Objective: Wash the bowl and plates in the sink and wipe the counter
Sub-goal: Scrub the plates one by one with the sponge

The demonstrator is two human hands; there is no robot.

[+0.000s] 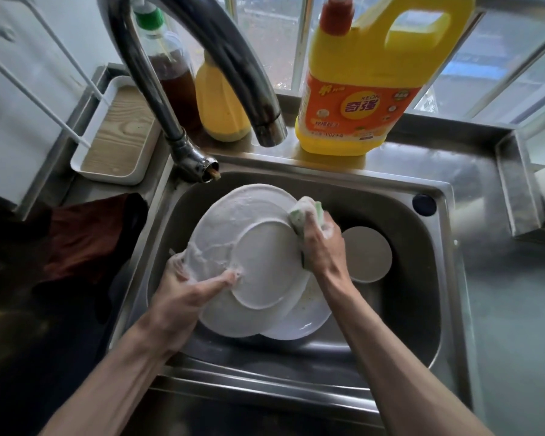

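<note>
A soapy white plate [233, 221] is turned bottom-up over the steel sink [400, 325]. My left hand [186, 294] grips its left rim, thumb lying on the foamy underside. My right hand [320, 243] holds a foamy green-and-white sponge [302, 212] against the plate's right edge. A second white plate [306, 316] lies beneath it in the basin. To the right in the basin sits a small upturned bowl [370, 254], showing its round base.
A curved tap [202, 51] arches over the sink. A yellow detergent jug [368, 83], a small yellow bottle [221, 105] and a brown-liquid bottle [170, 67] stand on the ledge behind. A dark red cloth [82, 237] lies on the left counter beside a white tray [120, 133].
</note>
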